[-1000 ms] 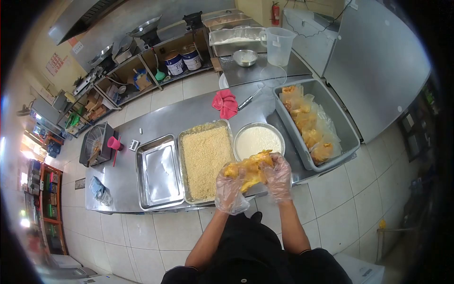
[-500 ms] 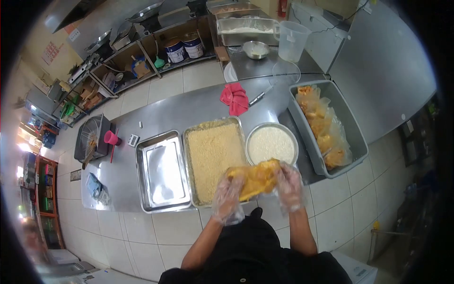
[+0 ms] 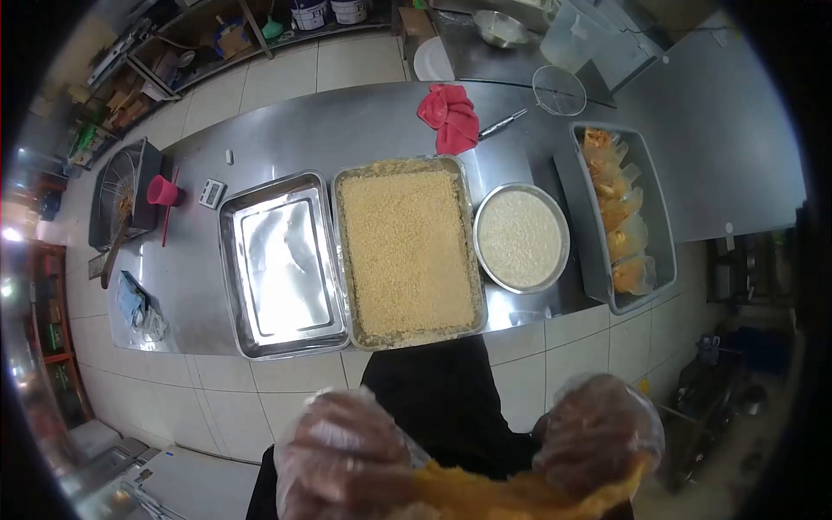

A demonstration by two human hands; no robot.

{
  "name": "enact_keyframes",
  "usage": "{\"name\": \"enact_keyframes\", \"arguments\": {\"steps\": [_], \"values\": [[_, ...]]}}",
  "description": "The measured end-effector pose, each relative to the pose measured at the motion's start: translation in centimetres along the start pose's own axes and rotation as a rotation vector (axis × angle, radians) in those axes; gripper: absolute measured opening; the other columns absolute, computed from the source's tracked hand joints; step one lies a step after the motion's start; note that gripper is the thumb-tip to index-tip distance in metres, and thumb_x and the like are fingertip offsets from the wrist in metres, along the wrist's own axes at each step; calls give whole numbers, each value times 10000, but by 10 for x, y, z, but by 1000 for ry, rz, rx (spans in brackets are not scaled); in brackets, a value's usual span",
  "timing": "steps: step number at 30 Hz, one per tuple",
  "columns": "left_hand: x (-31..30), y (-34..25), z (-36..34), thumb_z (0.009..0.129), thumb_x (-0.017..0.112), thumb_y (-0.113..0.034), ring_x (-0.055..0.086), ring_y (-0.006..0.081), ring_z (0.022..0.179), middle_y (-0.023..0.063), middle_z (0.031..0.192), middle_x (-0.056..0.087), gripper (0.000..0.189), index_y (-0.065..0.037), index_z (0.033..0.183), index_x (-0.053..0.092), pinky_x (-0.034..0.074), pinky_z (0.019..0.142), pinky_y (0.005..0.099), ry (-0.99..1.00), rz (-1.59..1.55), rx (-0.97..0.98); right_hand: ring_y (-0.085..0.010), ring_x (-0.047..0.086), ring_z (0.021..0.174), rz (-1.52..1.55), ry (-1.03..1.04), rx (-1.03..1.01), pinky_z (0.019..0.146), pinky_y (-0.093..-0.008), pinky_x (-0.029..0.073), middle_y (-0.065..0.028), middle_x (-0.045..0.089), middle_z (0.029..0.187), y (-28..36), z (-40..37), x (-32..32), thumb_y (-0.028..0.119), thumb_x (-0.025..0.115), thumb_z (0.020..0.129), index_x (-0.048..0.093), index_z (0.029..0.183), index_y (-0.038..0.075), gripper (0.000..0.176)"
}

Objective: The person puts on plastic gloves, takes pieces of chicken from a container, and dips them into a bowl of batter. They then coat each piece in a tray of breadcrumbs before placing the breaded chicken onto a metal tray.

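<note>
Close under the camera, an orange piece (image 3: 520,498) is stretched between both gloved hands. It is held well short of the breadcrumb tray (image 3: 407,247) and off the counter altogether. It is blurred, so whether it is meat or a filled bag is hard to say. The left hand (image 3: 347,459) is curled around one end with its fingers closed on it, and the right hand (image 3: 598,433) grips the other end the same way. Left of the breadcrumb tray, just beside it, sits a shiny steel tray (image 3: 282,260). Right of it stands a round bowl (image 3: 522,238) of pale mix, then a grey tub (image 3: 579,208) holding orange bags. Beyond the tray's far edge a red cloth (image 3: 449,117) lies on the steel counter (image 3: 347,130).
</note>
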State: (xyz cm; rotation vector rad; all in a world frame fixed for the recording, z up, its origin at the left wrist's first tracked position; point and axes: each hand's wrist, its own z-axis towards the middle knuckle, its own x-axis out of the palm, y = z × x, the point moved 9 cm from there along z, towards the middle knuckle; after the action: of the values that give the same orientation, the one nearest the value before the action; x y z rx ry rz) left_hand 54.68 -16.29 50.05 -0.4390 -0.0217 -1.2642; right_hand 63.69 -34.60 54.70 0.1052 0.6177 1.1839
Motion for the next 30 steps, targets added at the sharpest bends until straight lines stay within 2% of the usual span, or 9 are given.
{"name": "enact_keyframes", "arguments": {"steps": [1, 3, 4, 5, 7, 13, 15, 21, 30], "values": [[-7, 6, -9, 909, 613, -146, 671, 268, 868, 172, 1034, 658, 270, -18, 1146, 614, 542, 714, 339, 8, 120, 2, -223, 647, 637, -74, -21, 79, 562, -312, 557, -114, 646, 836, -12, -1, 5, 470, 658, 905, 500, 1321, -19, 661], [-23, 32, -30, 903, 613, -134, 674, 270, 840, 178, 1017, 662, 259, -16, 1134, 619, 541, 698, 336, 69, 479, -14, -273, 675, 750, 256, 662, 119, 666, -368, 563, -145, 668, 917, -57, 10, 47, 307, 700, 898, 624, 1142, -27, 421], [-29, 58, -37, 901, 613, -128, 676, 270, 826, 181, 1009, 664, 254, -14, 1128, 621, 541, 690, 334, 133, 652, -106, -302, 678, 823, 285, 614, 208, 716, -393, 556, -164, 669, 955, -76, 15, 61, 248, 705, 888, 648, 1073, -32, 341], [-35, 98, -42, 924, 598, -113, 670, 263, 828, 164, 1021, 666, 257, -11, 1159, 597, 539, 711, 338, 136, 678, -479, -330, 680, 896, 314, 558, 296, 766, -418, 550, -182, 670, 993, -98, 9, 78, 189, 711, 878, 673, 1005, -37, 262], [-50, 157, -116, 974, 574, -118, 661, 226, 823, 146, 1006, 668, 253, -10, 1202, 557, 534, 717, 340, 36, 493, -971, -332, 644, 900, 215, 775, 283, 792, -409, 522, -173, 638, 1002, -145, -13, 105, 35, 651, 890, 663, 1049, -34, 173], [-83, 169, -194, 1001, 563, -161, 654, 204, 806, 132, 910, 652, 219, -43, 1185, 564, 523, 726, 319, 44, 592, -1234, -339, 637, 961, -180, 1063, 417, 871, -395, 497, -198, 638, 1044, -265, -58, 132, 100, 707, 861, 676, 1092, -36, 270], [-89, 167, -206, 990, 567, -262, 669, 272, 901, 167, 1001, 663, 317, -39, 1214, 570, 528, 774, 354, 255, 704, -1430, -346, 635, 992, -275, 1091, 456, 900, -384, 493, -203, 639, 1035, -285, -60, 132, 91, 705, 861, 686, 1069, -41, 247], [-92, 187, -278, 887, 656, -422, 579, 366, 1156, 188, 1293, 578, 543, -48, 1272, 573, 472, 964, 464, 837, 1144, -1039, -326, 630, 1075, -485, 1262, 544, 938, -407, 499, -170, 650, 1173, -341, -114, 170, 270, 705, 874, 708, 1115, 72, 312], [-109, 191, -277, 886, 656, -417, 565, 380, 1182, 211, 1287, 580, 534, -25, 1245, 597, 452, 1006, 460, 687, 992, -1250, -334, 656, 1045, -716, 1207, 455, 937, -409, 518, -160, 701, 1053, -378, -169, 204, 334, 681, 844, 728, 1064, 107, 320]]}}
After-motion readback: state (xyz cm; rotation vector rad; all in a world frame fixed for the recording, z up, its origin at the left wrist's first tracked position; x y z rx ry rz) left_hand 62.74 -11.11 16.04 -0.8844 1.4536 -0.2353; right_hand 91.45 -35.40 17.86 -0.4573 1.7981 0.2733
